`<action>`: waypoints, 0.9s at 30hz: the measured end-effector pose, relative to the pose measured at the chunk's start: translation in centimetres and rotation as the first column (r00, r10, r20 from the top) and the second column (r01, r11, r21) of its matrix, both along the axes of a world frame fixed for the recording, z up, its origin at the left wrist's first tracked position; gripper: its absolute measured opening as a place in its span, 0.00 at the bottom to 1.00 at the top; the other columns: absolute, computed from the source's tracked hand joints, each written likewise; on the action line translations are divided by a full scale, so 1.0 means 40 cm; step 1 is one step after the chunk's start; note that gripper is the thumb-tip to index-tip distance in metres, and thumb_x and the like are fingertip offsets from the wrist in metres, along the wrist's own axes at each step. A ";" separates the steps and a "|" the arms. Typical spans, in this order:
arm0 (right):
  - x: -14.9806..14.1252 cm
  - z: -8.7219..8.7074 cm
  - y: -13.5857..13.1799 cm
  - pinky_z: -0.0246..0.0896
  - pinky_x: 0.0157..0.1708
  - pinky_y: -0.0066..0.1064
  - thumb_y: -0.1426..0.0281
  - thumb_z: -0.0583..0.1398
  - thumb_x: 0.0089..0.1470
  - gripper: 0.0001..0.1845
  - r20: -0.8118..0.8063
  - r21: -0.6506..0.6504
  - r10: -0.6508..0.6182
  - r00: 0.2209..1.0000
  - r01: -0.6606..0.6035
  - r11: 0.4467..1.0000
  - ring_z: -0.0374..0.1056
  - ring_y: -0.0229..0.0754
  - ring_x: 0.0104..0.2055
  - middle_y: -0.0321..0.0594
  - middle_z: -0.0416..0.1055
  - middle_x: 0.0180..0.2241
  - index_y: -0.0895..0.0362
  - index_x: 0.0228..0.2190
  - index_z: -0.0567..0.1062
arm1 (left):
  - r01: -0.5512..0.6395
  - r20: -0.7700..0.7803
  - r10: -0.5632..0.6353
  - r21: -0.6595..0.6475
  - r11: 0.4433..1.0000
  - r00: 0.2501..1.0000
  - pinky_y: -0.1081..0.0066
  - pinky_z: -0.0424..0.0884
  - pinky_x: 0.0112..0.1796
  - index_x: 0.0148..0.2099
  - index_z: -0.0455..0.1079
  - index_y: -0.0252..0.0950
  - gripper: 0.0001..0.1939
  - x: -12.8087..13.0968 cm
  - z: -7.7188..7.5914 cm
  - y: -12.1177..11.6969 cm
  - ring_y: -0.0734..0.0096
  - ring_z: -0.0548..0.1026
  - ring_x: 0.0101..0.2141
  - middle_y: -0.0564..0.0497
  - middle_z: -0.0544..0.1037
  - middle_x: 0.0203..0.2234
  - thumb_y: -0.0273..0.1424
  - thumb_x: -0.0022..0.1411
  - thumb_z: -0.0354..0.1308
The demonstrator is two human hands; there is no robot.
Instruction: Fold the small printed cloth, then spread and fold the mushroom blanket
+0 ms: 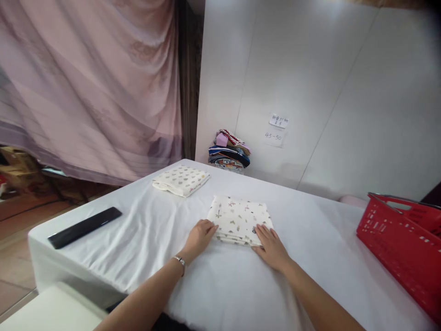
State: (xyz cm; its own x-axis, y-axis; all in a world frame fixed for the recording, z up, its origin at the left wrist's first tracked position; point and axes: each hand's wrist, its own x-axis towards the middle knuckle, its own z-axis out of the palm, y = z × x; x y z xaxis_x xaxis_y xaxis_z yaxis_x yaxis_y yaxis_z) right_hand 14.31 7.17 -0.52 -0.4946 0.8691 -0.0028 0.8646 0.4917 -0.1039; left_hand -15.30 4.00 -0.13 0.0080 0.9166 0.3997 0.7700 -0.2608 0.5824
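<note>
A white cloth (241,219) with small printed motifs lies folded in a flat rectangle in the middle of the table, its stacked layers showing along the near edge. My left hand (200,236) touches the near left corner, fingers slightly bent and thumb toward the edge. On the near right corner rests my right hand (272,246), its fingers spread flat on top and the thumb by the front edge. Behind and to the left lies another folded white cloth (181,180) with a grey leaf-like print, touched by neither hand.
A long black object (85,227) lies near the left edge of the white-covered table (138,257). At the right stands a red plastic basket (401,248). Beyond the far edge rises a stack of folded clothes (229,154) against the wall. A pink curtain (103,82) hangs at left.
</note>
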 end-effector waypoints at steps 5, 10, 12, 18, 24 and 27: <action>-0.001 -0.005 0.006 0.30 0.62 0.41 0.54 0.46 0.56 0.34 -0.010 0.015 0.026 1.000 -0.026 1.000 0.36 0.44 0.65 0.39 0.42 0.63 0.55 0.60 0.51 | -0.274 0.062 0.305 -0.296 0.915 0.950 0.69 0.65 0.38 0.44 0.68 0.36 0.14 -0.013 0.036 0.058 0.66 0.73 0.38 0.46 0.75 0.39 0.36 0.57 0.51; 0.071 -0.007 0.030 0.38 0.60 0.43 0.62 0.48 0.57 0.28 -0.034 0.054 0.117 0.992 -0.115 0.992 0.44 0.42 0.63 0.40 0.49 0.61 0.53 0.58 0.56 | -0.201 0.153 0.312 -0.495 0.846 0.938 0.72 0.67 0.30 0.48 0.62 0.34 0.19 0.031 0.034 0.044 0.67 0.75 0.31 0.46 0.77 0.34 0.35 0.54 0.53; 0.139 -0.004 0.041 0.41 0.60 0.44 0.66 0.49 0.56 0.26 -0.025 0.055 0.126 0.992 -0.125 0.991 0.47 0.43 0.62 0.39 0.52 0.60 0.51 0.57 0.59 | -0.039 0.302 0.252 -0.568 0.822 0.919 0.74 0.66 0.24 0.47 0.61 0.34 0.20 0.071 0.016 -0.009 0.71 0.74 0.24 0.48 0.76 0.31 0.37 0.53 0.55; 0.301 -0.002 0.053 0.40 0.58 0.51 0.76 0.47 0.51 0.31 0.024 0.078 -0.065 0.998 0.062 0.995 0.43 0.45 0.63 0.35 0.52 0.60 0.47 0.56 0.61 | 0.290 0.463 0.016 -0.580 0.761 0.886 0.73 0.67 0.20 0.44 0.65 0.36 0.17 0.114 0.005 -0.137 0.73 0.72 0.20 0.49 0.75 0.32 0.39 0.54 0.55; 0.161 0.011 -0.025 0.39 0.60 0.50 0.79 0.45 0.49 0.28 -0.208 0.152 -0.018 0.978 0.050 0.987 0.47 0.45 0.62 0.40 0.60 0.56 0.55 0.49 0.70 | -0.169 -0.036 0.165 -0.180 0.969 0.986 0.68 0.67 0.40 0.48 0.65 0.38 0.16 0.023 0.040 -0.041 0.66 0.73 0.40 0.48 0.72 0.43 0.30 0.56 0.52; 0.044 0.038 -0.101 0.38 0.60 0.52 0.72 0.46 0.56 0.22 -0.314 0.198 0.164 0.935 -0.104 0.975 0.47 0.46 0.62 0.40 0.60 0.56 0.53 0.50 0.69 | -0.161 -0.155 0.134 -0.175 0.971 0.979 0.65 0.64 0.45 0.51 0.65 0.35 0.20 0.017 0.031 0.014 0.61 0.69 0.46 0.43 0.71 0.46 0.29 0.54 0.54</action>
